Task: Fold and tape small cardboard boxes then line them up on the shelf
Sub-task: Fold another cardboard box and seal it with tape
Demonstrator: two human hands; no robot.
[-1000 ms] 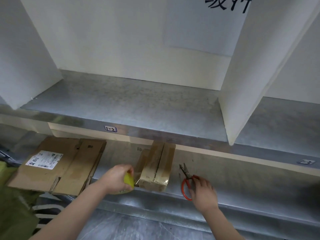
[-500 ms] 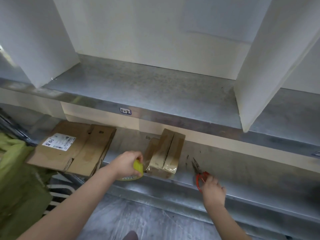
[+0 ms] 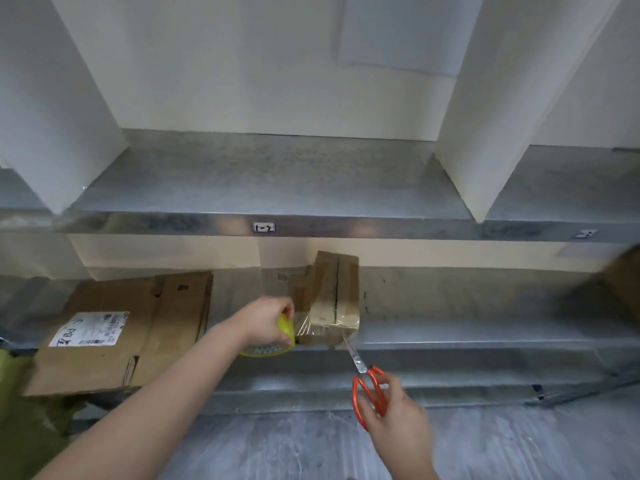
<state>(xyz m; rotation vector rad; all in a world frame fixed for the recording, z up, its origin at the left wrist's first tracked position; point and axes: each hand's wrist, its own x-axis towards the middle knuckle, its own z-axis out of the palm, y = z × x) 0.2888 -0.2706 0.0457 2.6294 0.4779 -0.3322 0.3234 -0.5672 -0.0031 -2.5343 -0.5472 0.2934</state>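
Galvanised steel, bare and scuffed, formed the nearest surface [image 3: 311,445], below the front lip of the lower shelf [image 3: 450,336].

Right hand [image 3: 391,414]: grip clamped through the orange loops of the scissors [image 3: 369,389]. The blades pointed up and left, with the tip touching the lower front corner of the small box [image 3: 334,299]. Whether the blades stood apart could not be told.

Left hand [image 3: 266,320]: grip clamped on the yellow tape roll [image 3: 277,341], held just beside the box's left face. A short span of clear tape [image 3: 304,328] was drawn taut between roll and box.

The box lay on the lower shelf at its front edge, flaps folded, with the seam running front to back. The step in hand was judged to be severing the tape. It would be done well by holding the span taut, cutting nearer the roll so that a tail was left to smooth down, and keeping the blade off the cardboard.

Flattened cartons [image 3: 131,327] lay well apart to the left on the same shelf and appeared to overhang its lip. Open shelf extended rightward as far as a blurred brown object [image 3: 620,282] at the frame's edge. Headroom was limited by the upper shelf [image 3: 263,181], whose front edge carried a small tag [image 3: 264,227]. White dividers [image 3: 485,116] bounded its wide central bay, which was judged ample for a row.
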